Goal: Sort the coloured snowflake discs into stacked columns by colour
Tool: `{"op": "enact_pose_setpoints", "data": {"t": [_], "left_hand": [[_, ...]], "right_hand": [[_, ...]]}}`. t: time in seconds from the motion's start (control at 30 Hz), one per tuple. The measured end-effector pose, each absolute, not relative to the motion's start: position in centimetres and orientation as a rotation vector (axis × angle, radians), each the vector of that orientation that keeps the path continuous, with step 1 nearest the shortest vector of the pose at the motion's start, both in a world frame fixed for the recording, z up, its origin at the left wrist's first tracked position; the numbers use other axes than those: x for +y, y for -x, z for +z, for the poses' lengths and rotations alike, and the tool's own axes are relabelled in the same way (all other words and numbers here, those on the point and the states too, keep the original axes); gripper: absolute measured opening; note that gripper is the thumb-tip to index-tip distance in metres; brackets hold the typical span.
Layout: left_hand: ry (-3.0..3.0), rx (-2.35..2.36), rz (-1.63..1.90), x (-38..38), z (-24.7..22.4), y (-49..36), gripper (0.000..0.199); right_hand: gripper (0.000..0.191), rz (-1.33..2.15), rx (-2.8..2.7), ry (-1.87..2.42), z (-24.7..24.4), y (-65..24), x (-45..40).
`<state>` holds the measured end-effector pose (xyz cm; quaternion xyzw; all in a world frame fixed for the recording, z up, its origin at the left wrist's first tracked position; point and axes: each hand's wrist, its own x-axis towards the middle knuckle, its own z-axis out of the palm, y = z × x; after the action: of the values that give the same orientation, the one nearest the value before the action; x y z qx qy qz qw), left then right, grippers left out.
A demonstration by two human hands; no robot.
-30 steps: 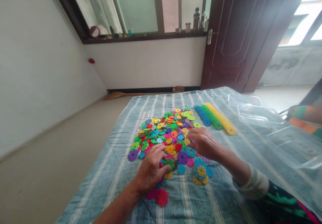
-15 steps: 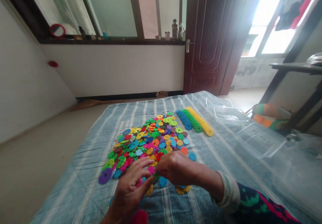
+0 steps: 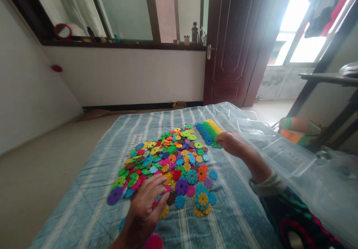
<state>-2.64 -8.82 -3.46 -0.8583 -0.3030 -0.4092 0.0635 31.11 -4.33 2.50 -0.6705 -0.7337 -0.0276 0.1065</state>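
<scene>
A wide heap of colourful notched plastic discs (image 3: 167, 155) lies on a striped bed cover (image 3: 92, 197). My left hand (image 3: 147, 200) rests at the heap's near edge, fingers stretched out and thumb apart, holding nothing visible. Past the heap, three rows of stacked discs lie side by side: a blue row (image 3: 204, 134), a green row (image 3: 210, 129) and a yellow row (image 3: 214, 126). My right hand (image 3: 233, 143) is at the near end of the green and yellow rows and covers part of them. Its fingers are pinched together, slightly blurred; what is between them is hidden.
Clear plastic boxes stand along the bed's right side, among them a near box (image 3: 289, 155) and a farther box (image 3: 256, 128). A clear plastic bag (image 3: 332, 182) lies at the right. Some loose discs (image 3: 203, 198) sit nearer me.
My right hand has moved from beside my left hand, where a bit of green showed between the fingers, away and right to the rows. My left hand has barely moved.
</scene>
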Motion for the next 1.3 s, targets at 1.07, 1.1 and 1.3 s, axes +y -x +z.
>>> {"op": "enact_pose_setpoints", "data": {"t": [1.07,1.1,1.3], "left_hand": [[2.573,-0.936,-1.147,-8.3,-4.5,3.1,0.010],[2.571,-0.946,-1.137,-8.4,-4.4,3.1,0.010],[2.573,-0.984,-1.079,-8.8,-4.1,2.6,0.012]], "right_hand": [[0.026,-0.163,-2.118,2.174,-1.5,-32.9,-2.6],[0.024,-0.167,-2.127,2.157,-1.7,-32.7,-2.6],[0.014,-0.074,-2.225,1.884,-1.2,-29.4,-3.5]]}}
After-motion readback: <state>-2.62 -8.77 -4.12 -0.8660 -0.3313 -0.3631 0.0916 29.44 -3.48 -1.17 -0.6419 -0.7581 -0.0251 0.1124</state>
